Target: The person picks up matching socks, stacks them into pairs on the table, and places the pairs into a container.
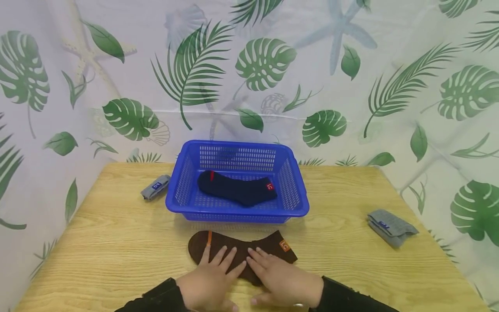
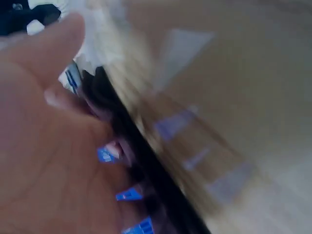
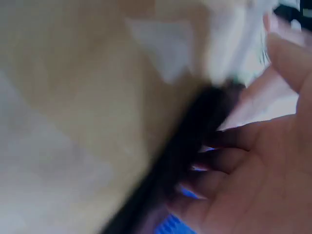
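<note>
A brown sock [image 1: 238,248] with an orange stripe and an orange label lies flat on the wooden table, in front of the basket. My left hand [image 1: 212,277] rests on its middle with spread, straight fingers. Beside it my right hand [image 1: 282,277] presses on the sock nearer the cuff, fingers extended. Both wrist views show the sock edge-on as a dark strip, the left sock edge [image 2: 146,161] and the right sock edge [image 3: 170,156] lying under the fingertips.
A blue perforated basket [image 1: 245,213] stands behind the sock, holding a dark navy sock [image 1: 238,188] with red marks. To its left lies a folded grey sock [image 1: 156,187]; another folded grey sock [image 1: 391,227] lies at the right. A leaf-patterned cloth [image 1: 249,86] hangs behind the table [image 1: 117,242].
</note>
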{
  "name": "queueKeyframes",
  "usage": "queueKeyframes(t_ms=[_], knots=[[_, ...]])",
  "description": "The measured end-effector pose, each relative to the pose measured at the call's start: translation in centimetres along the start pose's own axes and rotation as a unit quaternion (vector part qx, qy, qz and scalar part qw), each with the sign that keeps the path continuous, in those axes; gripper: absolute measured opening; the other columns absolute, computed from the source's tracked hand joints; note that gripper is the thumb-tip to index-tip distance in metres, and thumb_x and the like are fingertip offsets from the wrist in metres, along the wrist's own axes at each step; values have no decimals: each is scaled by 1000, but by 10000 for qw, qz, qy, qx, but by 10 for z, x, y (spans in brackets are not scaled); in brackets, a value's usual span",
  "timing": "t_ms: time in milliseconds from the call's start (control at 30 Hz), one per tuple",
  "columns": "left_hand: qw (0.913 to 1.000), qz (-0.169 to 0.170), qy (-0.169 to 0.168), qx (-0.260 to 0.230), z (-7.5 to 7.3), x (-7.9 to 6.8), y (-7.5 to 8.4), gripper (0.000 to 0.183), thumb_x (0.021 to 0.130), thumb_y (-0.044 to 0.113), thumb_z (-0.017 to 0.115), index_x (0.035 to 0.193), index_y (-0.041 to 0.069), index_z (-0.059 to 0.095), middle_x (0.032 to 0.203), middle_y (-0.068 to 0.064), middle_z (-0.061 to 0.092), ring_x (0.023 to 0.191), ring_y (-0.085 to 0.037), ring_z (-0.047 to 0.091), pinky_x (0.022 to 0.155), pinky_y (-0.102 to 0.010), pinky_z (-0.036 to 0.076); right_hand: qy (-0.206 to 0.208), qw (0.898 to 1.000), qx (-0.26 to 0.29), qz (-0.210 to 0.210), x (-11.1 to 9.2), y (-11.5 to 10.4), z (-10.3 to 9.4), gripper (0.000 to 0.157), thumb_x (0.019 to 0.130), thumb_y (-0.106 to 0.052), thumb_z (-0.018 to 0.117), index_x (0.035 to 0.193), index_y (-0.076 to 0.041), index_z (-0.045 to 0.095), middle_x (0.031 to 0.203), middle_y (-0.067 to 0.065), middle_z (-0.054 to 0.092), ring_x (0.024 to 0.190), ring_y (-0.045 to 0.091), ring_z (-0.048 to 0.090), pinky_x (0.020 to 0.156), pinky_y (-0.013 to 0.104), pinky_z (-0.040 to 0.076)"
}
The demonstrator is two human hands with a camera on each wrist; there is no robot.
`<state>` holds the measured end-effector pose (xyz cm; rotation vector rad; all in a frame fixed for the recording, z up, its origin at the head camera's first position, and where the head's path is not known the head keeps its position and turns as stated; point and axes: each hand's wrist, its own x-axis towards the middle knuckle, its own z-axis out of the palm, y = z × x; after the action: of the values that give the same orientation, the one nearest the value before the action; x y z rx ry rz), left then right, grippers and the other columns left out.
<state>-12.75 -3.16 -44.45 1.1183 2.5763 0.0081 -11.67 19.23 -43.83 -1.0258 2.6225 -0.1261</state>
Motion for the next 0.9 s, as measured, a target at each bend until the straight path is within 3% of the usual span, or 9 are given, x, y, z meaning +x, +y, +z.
queueKeyframes(t_ms=[100,200,400,500,600,700,767,900], knots=[[9995,65,-319,28,2,-2,-6,90,81,73,55,154,27,28,160,-9,17,146,-33,16,108,-69,14,-422,9988,-155,-193,-1,-2,8,91,91,-66,46,154,-5,22,160,15,17,146,33,16,111,51,29],[9983,129,-528,-227,6,-3,-18,91,80,74,54,155,33,22,162,-6,10,148,-31,8,108,-69,13,-592,9971,-352,-318,-2,3,11,91,92,-68,40,156,-9,12,162,13,7,148,31,8,112,56,23],[9922,93,-956,-797,10,-3,-34,90,79,73,56,153,44,14,163,-4,-4,148,-32,-5,110,-68,6,-1021,9945,-20,-233,-6,12,11,90,92,-67,40,157,-15,5,162,10,-8,148,31,-6,112,62,13],[9914,74,-736,-1076,1,-4,-34,84,82,70,57,153,38,25,163,-8,6,148,-34,2,109,-68,12,-902,9954,282,-182,-6,13,5,89,93,-66,43,157,-12,10,162,12,-2,148,32,-1,113,61,15],[9928,32,75,-1198,-8,-6,-36,77,86,63,58,149,23,40,160,-14,17,146,-38,10,108,-70,13,-418,9972,612,23,-8,17,-3,89,92,-63,47,154,-5,20,161,17,11,147,36,9,112,62,16],[9909,-115,783,-1092,-10,-11,-43,77,88,57,60,147,10,43,158,-19,21,145,-43,12,107,-72,8,177,9955,828,434,-13,24,-9,89,91,-60,53,150,3,29,157,24,20,145,40,16,111,63,15],[9919,-255,827,-934,-7,-16,-48,81,87,58,62,147,8,41,158,-20,21,144,-46,12,106,-73,7,439,9940,744,677,-17,28,-8,90,90,-59,56,147,7,32,154,28,23,143,44,18,111,65,15],[9953,-439,471,-730,1,-21,-56,91,84,64,60,150,8,35,158,-20,20,143,-49,9,104,-75,9,522,9942,235,913,-22,36,4,94,89,-61,56,144,11,33,153,32,21,142,47,17,109,67,16]])
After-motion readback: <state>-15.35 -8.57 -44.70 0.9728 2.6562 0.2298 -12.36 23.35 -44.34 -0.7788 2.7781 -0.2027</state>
